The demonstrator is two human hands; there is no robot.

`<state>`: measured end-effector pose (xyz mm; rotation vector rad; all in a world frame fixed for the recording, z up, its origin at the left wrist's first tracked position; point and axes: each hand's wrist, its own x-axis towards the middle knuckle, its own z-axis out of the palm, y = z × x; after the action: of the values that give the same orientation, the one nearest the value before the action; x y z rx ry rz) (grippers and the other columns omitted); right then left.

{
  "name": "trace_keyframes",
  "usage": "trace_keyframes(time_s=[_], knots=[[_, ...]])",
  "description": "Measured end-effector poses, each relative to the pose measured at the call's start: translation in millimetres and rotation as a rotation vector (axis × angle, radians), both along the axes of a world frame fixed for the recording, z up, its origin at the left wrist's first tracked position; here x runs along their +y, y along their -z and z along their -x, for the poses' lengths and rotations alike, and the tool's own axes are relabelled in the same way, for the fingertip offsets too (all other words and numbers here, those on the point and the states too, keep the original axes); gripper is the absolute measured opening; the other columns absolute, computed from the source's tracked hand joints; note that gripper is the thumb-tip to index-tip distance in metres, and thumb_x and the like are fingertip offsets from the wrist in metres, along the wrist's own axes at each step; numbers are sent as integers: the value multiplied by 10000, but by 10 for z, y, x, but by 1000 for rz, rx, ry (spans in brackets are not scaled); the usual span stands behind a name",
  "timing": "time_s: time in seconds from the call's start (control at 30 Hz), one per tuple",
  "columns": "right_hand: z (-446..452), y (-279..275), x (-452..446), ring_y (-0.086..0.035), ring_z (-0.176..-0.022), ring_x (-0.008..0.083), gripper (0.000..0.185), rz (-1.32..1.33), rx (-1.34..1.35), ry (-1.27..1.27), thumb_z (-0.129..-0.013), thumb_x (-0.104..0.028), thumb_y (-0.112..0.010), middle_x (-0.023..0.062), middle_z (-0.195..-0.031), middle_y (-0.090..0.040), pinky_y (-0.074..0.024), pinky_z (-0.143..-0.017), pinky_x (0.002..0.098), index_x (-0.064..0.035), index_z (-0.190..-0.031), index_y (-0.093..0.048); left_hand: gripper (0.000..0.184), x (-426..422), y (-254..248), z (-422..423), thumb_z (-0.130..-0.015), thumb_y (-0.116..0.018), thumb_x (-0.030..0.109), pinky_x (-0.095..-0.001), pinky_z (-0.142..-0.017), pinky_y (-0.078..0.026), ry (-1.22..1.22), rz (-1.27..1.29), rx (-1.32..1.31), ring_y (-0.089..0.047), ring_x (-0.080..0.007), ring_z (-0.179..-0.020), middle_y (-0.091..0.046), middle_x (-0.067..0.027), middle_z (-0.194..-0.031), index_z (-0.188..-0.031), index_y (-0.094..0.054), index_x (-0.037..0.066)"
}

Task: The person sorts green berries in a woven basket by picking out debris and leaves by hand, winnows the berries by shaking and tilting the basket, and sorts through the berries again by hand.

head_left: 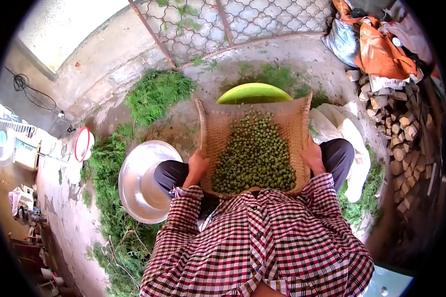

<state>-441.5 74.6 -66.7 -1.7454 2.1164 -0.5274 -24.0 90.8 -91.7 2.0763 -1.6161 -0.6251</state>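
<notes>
A woven winnowing basket rests over my lap, its open end pointing away from me. Many small round green berries lie in it, heaped toward my body and thinning out toward the far lip. My left hand grips the basket's left side edge, with the fingers partly hidden beneath. On the opposite edge, my right hand is closed in the same way. Just beyond the far lip sits a yellow-green basin, partly covered by the basket.
A large metal basin stands by my left knee. Cut green foliage is strewn on the ground, mostly at left. A pale sack lies beside my right knee. Stacked firewood and an orange bag are at right; a wire-mesh gate stands ahead.
</notes>
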Motion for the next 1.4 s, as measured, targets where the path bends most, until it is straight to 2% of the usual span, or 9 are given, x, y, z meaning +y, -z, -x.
trace_keyframes(time_s=[0.27,0.3,0.43,0.53,0.67,0.87,0.93,1.2,1.4], knots=[[-91,-442,169,-584,-748,404,708,192,-138,26,-713,-185,-633,257,-830,-592,-476,-656,429,61,-1295,-314,428,85,-398,111,-708,-597,168,-463,-744,-452,-59,215,98,-575,-403,-866,-608,-242,-897,-1098,-509,14],[-16,-292,202,-579,-711,409,699,452,-130,-37,-712,-172,-630,264,-826,-587,-469,-618,435,69,-1289,-318,412,171,-536,164,-708,-598,141,-436,-739,-461,-61,287,159,-586,-383,-865,-615,-227,-897,-1097,-526,23],[-64,-245,31,-578,-785,418,720,187,-78,5,-716,-164,-595,272,-880,-589,-475,-667,425,60,-1319,-272,399,18,-365,184,-709,-600,122,-415,-736,-468,-84,210,105,-595,-365,-870,-618,-215,-920,-1095,-545,34],[104,274,-15,-566,-800,435,741,283,167,-137,-721,-183,-583,278,-910,-586,-473,-682,430,46,-1336,-240,437,74,-249,100,-716,-577,156,-449,-762,-454,2,35,-10,-576,-397,-887,-609,-239,-917,-1128,-498,34],[47,112,12,-579,-739,410,787,114,-29,-58,-713,-197,-605,265,-849,-595,-476,-647,421,47,-1350,-212,440,68,-98,55,-716,-580,158,-459,-744,-454,-28,32,9,-570,-413,-874,-605,-251,-907,-1134,-504,44],[-62,-423,79,-582,-728,410,677,424,-119,26,-707,-165,-612,270,-814,-587,-473,-652,408,27,-1298,-344,380,121,-561,206,-721,-591,70,-404,-729,-468,-148,407,146,-592,-366,-880,-613,-216,-909,-1092,-532,9],[-40,-225,-42,-580,-758,413,671,294,-78,69,-707,-155,-603,270,-834,-588,-471,-662,423,33,-1295,-339,384,15,-292,173,-718,-590,101,-414,-742,-466,-128,394,186,-584,-376,-898,-612,-225,-909,-1091,-538,22],[25,-7,74,-575,-769,424,708,143,-93,1,-695,-198,-638,271,-850,-589,-469,-674,452,13,-1296,-330,385,55,-211,168,-713,-583,156,-471,-738,-453,-46,41,77,-570,-417,-868,-606,-245,-898,-1068,-520,22],[-103,-331,-5,-580,-751,414,643,501,-242,9,-728,-166,-622,268,-844,-584,-477,-645,435,28,-1280,-357,452,70,-564,165,-724,-609,123,-401,-716,-473,-108,410,193,-597,-370,-850,-619,-225,-918,-1144,-509,-13]])
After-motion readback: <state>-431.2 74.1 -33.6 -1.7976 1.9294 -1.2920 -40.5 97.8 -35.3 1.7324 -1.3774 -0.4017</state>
